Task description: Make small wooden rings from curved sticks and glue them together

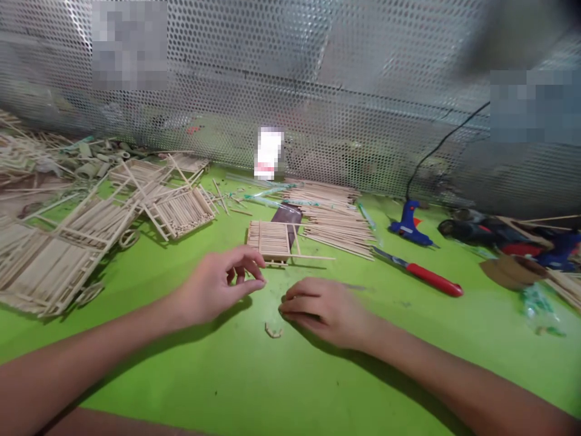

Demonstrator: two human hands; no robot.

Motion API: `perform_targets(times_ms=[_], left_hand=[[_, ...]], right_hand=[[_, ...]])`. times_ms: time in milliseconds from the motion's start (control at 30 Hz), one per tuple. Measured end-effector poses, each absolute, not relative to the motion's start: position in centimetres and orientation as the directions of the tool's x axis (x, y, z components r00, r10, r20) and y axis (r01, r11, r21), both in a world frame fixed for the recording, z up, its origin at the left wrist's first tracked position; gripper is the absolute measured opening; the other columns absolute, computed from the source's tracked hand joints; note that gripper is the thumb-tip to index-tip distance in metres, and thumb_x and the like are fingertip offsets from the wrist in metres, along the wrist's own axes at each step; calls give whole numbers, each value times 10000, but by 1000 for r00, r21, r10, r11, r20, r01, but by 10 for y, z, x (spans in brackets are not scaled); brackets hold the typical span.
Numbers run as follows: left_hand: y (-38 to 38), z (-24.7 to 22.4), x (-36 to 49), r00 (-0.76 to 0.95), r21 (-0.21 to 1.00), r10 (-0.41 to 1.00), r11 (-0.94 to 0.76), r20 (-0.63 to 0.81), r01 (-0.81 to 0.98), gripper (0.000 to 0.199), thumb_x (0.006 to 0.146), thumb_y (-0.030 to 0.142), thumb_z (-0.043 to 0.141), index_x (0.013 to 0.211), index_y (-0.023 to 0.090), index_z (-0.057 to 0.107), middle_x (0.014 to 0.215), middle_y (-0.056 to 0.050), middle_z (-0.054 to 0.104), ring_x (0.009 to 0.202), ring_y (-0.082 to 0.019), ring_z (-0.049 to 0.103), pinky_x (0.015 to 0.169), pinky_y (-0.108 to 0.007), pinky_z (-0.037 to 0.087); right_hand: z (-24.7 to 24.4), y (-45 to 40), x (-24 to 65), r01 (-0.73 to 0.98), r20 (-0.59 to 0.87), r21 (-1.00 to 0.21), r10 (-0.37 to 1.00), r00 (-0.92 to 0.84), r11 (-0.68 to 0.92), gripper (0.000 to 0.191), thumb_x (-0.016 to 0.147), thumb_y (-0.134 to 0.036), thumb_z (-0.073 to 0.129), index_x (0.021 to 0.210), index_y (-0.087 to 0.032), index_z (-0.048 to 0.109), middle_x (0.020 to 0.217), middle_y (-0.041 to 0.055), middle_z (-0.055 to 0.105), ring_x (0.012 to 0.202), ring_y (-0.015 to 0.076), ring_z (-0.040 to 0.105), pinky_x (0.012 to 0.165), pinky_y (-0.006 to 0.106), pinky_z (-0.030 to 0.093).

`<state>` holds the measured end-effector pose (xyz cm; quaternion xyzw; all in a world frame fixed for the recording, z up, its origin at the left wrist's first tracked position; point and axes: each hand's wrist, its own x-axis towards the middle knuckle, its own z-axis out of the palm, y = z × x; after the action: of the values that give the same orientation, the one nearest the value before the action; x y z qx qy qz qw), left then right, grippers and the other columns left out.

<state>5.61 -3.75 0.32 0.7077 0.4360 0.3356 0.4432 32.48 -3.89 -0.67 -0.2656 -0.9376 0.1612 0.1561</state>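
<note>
Forearms [113, 344] reach over the tabletop [218, 378], left hand [206, 286] half-curled, right hand [327, 309] cupped downward; whether either grips anything, I cannot tell. Arced stick bits [273, 333] lie toward its near edge, a slatted miniature cart [274, 242] toward its far edge.

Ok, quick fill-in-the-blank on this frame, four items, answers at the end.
1. The knife has a ____ handle.
2. The glue gun beyond the knife has a ____ body.
3. The left hand and right hand are over a tabletop coloured ____.
4. Of the two hands, the one nearer the small curved piece is the ____ one.

Missing words: red; blue; green; right.
</note>
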Motion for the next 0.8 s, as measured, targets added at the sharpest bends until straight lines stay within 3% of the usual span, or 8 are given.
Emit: perform_targets(times_ms=[133, 267, 400, 500, 633, 800], left_hand=[[-41, -2, 58, 400, 916, 912, -232, 88, 327, 214, 878, 365, 759, 1016, 204, 734, 835, -57, 751, 648, -166, 635, 556, -273, 538], [-45, -8, 58, 408, 913, 911, -212, 56, 349, 196, 891, 359, 753, 1031, 222, 753, 845, -65, 759, 650, -169, 658, 509, -250, 532], [-47, -9, 62, 435, 903, 891, -288, 130, 320, 113, 907, 277, 718, 998, 235, 770, 802, -41, 746, 620, -148, 630, 494, -222, 517], [-47, -9, 68, 458, 876, 863, -375, 211, 303, 103, 896, 227, 716, 984, 235, 769, 795, -19, 748, 589, -127, 599, 507, -213, 509], [-48, -10, 72, 473, 831, 829, -470, 299, 299, 73, 909, 226, 723, 970, 232, 763, 834, -13, 768, 610, -117, 623, 561, -207, 521], [-48, -10, 73, 492, 807, 814, -498, 310, 316, 66, 913, 217, 730, 975, 232, 745, 840, -2, 771, 623, -111, 642, 555, -183, 506]], right_hand=[[-11, -42, 324, 438, 203, -556, 627, -752, 706, 191, 1014, -303, 618, 1012, -213, 787, 983, 54, 782, 856, 185, 728, 762, 323, 575], [-7, -44, 321, 449, 106, -774, 790, -603, 446, 174, 979, -345, 667, 996, -224, 790, 896, 31, 792, 785, 177, 729, 738, 325, 586], [-8, -44, 318, 359, -23, -915, 866, -499, 182, 197, 925, -397, 725, 990, -228, 804, 895, 35, 797, 765, 186, 730, 671, 318, 591], [-9, -45, 314, 282, -54, -954, 871, -489, 98, 232, 898, -431, 754, 989, -225, 810, 898, 40, 802, 738, 185, 727, 630, 307, 583], [-8, -45, 311, 255, -20, -960, 883, -469, 114, 176, 881, -397, 782, 931, -233, 821, 823, 23, 797, 687, 167, 708, 606, 279, 561], [-6, -45, 311, 211, -2, -971, 877, -481, 113, 141, 879, -374, 792, 922, -244, 825, 804, 12, 794, 653, 153, 699, 566, 252, 548]])
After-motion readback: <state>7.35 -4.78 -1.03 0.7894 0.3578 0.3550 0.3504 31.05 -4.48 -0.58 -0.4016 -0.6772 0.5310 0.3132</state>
